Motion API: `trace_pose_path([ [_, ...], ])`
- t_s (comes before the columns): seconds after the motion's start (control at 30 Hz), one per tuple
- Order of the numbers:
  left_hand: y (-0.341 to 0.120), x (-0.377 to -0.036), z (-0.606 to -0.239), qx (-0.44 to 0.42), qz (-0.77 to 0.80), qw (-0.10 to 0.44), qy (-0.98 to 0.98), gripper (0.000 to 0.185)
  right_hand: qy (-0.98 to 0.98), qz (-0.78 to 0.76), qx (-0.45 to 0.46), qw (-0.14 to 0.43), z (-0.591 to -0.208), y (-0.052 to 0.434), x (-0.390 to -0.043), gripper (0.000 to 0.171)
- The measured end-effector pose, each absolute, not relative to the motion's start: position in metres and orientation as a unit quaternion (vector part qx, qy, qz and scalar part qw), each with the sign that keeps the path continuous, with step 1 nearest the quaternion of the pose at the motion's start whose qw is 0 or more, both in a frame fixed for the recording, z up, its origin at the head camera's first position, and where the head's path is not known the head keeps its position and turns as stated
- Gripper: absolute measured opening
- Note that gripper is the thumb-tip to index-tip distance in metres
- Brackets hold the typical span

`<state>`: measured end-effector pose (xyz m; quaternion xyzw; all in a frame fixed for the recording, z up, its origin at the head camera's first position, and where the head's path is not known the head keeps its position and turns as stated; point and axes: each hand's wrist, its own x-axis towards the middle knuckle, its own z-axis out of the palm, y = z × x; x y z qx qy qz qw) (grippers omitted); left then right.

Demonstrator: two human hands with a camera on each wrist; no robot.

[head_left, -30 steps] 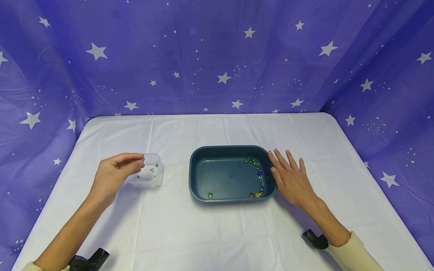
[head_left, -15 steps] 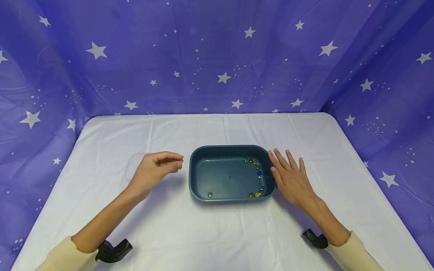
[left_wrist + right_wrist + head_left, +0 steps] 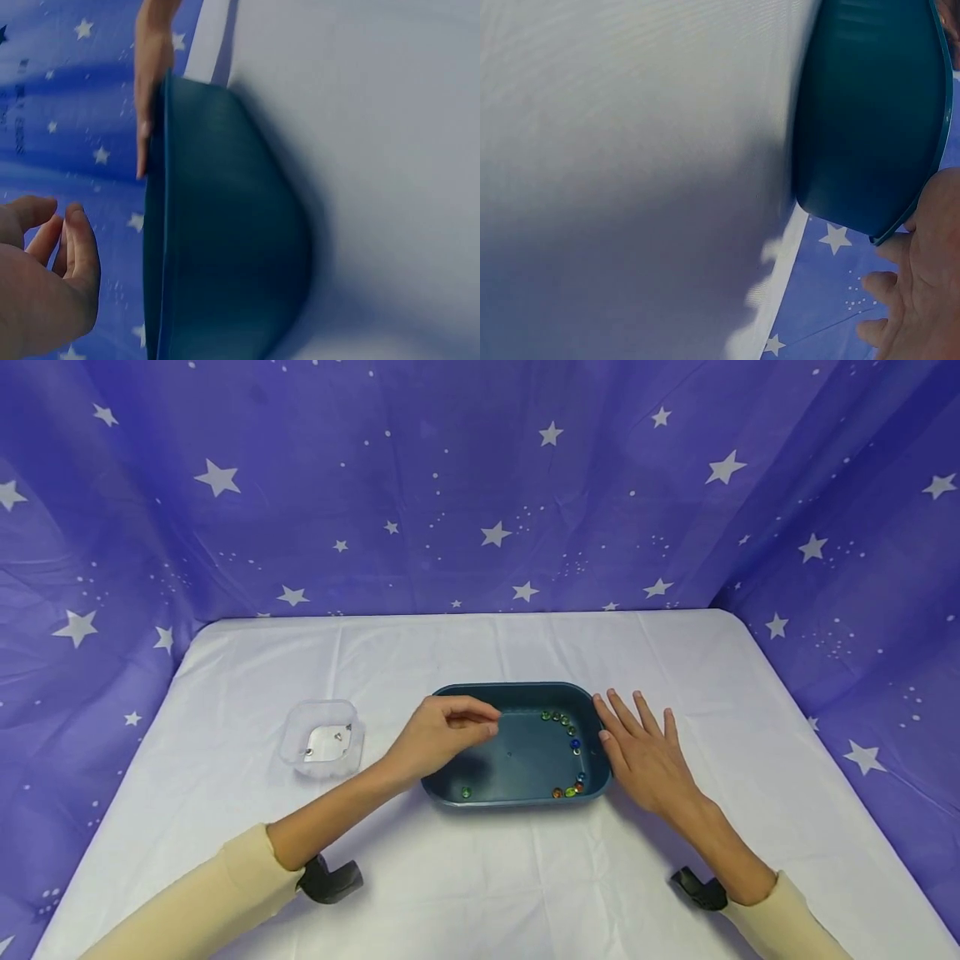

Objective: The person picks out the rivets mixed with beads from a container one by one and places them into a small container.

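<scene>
A dark teal tray (image 3: pixel 510 760) stands mid-table with several coloured glass marbles, mostly along its right side; one green marble (image 3: pixel 466 792) lies near its front left corner. Over the tray's left part hovers my left hand (image 3: pixel 442 735), fingers bent toward the thumb. In the left wrist view a small gap shows between thumb and fingertips (image 3: pixel 76 214), and no thing is visible there. My right hand (image 3: pixel 648 756) rests against the tray's right rim with fingers spread and straight; the right wrist view shows its fingers at the tray's edge.
A small clear plastic box (image 3: pixel 322 747) holding a few tiny metallic pieces stands left of the tray, behind the left forearm. White cloth (image 3: pixel 480 877) covers the table. A purple curtain (image 3: pixel 450 485) with stars hangs behind and at both sides.
My left hand has travelled right, from above the clear box to above the tray's left part, uncovering the box. My right hand and the tray have stayed put.
</scene>
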<state>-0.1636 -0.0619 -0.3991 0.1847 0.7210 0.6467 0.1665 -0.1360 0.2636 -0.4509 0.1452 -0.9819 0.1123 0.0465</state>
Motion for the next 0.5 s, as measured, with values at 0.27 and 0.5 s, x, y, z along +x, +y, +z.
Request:
trace_pose_path([
  [0.27,-0.012,-0.169,-0.416,0.203,0.625,0.189,0.729,0.017,-0.982,0.112,0.143,0.054,-0.451,0.265,-0.135,0.052],
  [0.5,0.019,-0.167,-0.431,0.181,0.625,0.218,0.728,0.019,-0.982,0.111,0.143,0.051,-0.453,0.264,-0.136,0.053],
])
